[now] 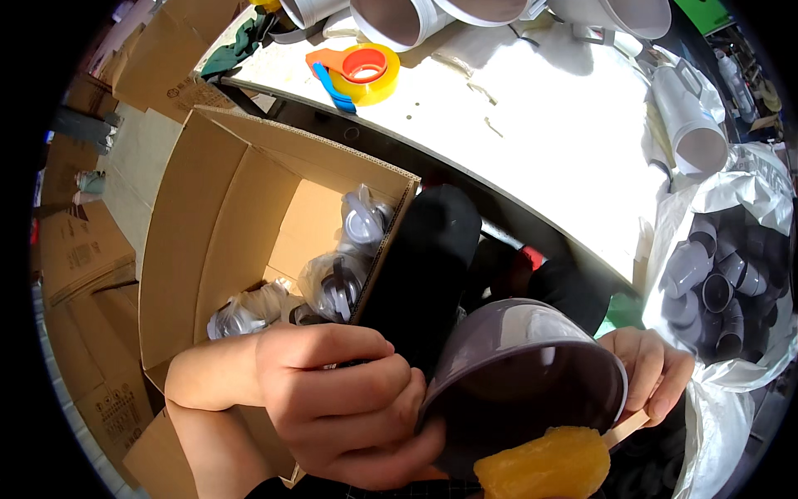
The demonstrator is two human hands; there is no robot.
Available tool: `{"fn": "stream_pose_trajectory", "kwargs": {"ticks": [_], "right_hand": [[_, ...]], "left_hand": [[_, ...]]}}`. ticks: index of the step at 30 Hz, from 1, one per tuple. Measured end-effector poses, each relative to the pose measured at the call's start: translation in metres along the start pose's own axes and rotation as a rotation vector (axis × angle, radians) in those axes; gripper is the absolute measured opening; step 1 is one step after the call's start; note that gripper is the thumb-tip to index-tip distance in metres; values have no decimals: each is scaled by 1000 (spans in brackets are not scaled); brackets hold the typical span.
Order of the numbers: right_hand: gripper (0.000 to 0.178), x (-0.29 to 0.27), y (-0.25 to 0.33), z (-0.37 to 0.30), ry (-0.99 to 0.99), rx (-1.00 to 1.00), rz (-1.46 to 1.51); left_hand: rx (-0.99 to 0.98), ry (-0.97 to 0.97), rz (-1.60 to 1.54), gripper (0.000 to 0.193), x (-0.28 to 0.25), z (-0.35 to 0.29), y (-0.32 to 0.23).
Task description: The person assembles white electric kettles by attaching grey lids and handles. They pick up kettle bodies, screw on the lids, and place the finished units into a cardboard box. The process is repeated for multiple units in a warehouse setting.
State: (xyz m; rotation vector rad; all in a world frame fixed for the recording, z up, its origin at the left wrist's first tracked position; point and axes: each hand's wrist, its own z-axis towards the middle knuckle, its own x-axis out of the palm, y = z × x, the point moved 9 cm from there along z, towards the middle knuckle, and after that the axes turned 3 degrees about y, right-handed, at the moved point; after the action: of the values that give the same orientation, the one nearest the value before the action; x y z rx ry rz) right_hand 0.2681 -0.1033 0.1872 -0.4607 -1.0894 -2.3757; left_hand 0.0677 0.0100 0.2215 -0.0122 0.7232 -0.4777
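The left hand curls into a loose fist, its arm bent; the right hand, partly hidden, seems curled.

That cup is a glossy purplish grey outside, nearly black inside. The lump by it glows amber. I see a tan box, a glaring white table, yellow tape around a red core, a blue strip and, over there, a whitish bag of grey mugs.
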Motion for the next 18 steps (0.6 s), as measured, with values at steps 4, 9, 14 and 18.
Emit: {"fn": "stream_pose_trajectory", "kwargs": {"ticks": [4,9,14,18], "right_hand": [[15,-5,-8,3,-32,-5,-75],[13,-13,-34,11,-463,-24,-360],[26,-29,-75,51,-201,229,-1092],[42,-73,-111,66,-349,349,-840]], "left_hand": [[-41,80,10,11,-4,-6,8],[-86,31,28,13,-8,-28,27],[-331,158,190,26,2,-68,88],[-557,149,428,29,-20,-114,159]]}}
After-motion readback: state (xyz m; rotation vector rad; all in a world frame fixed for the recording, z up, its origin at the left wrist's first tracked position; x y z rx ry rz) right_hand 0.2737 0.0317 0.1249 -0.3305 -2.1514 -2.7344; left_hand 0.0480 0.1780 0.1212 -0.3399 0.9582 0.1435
